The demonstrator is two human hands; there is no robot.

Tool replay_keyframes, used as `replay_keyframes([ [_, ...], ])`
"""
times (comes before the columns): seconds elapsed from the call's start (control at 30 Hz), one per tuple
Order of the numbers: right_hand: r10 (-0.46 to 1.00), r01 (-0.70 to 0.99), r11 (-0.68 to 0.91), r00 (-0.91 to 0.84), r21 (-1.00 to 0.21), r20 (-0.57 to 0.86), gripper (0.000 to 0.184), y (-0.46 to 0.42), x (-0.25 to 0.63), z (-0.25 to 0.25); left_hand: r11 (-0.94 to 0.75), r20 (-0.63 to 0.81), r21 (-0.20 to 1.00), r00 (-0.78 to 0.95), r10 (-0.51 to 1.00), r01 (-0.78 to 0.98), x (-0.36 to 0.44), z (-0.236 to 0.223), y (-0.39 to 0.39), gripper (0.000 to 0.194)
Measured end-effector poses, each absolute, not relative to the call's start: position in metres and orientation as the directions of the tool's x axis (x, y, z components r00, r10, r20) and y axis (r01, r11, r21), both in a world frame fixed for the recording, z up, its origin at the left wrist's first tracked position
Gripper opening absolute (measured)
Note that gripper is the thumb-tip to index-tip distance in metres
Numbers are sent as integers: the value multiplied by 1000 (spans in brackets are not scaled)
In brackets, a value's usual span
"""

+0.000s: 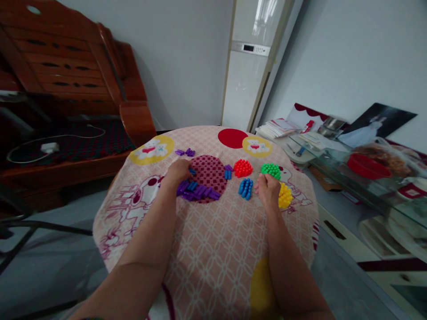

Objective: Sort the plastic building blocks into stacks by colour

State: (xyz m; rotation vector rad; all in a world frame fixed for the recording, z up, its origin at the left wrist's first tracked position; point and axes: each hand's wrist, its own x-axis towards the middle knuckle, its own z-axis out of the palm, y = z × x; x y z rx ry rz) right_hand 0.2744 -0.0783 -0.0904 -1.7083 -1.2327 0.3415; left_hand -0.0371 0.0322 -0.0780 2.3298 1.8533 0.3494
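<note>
My left hand (179,172) reaches over the left side of the dark red checked patch, its fingers bent and closed at a small blue rod-shaped piece (192,171). Below the fingers lies a loose heap of purple rod-shaped pieces (200,192), with a few blue ones on top. On the right, my right hand (268,189) is closed, thumb and fingers pressed together; whatever they hold is hidden. Just beyond it sits a cluster of green beads (271,170). Yellow beads (285,195) lie to its right, and blue bead rows (246,188) to its left.
Red beads (243,168) are grouped near the middle of the cloth-covered round table (213,249). Small purple pieces (185,152) lie at the far left. A wooden bench (66,89) stands left, a glass shelf (353,178) with clutter right, a white cabinet-like unit (245,89) behind.
</note>
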Motion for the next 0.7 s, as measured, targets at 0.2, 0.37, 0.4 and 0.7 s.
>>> replay_keyframes([
  [0.2,828,594,57,421,-803,370,35,-80,273,-89,-333,244,451,245,938,828,-13,-75,31,5],
  [0.37,826,592,194,331,-782,456,35,-82,270,-87,-559,325,620,468,822,551,49,-66,6,17],
  [0.4,834,581,221,304,-783,461,35,-83,269,-87,-590,345,656,509,789,470,61,-66,-1,18],
  [0.7,866,600,269,192,-754,461,29,-85,259,-83,-698,436,652,607,664,295,101,-73,-33,23],
])
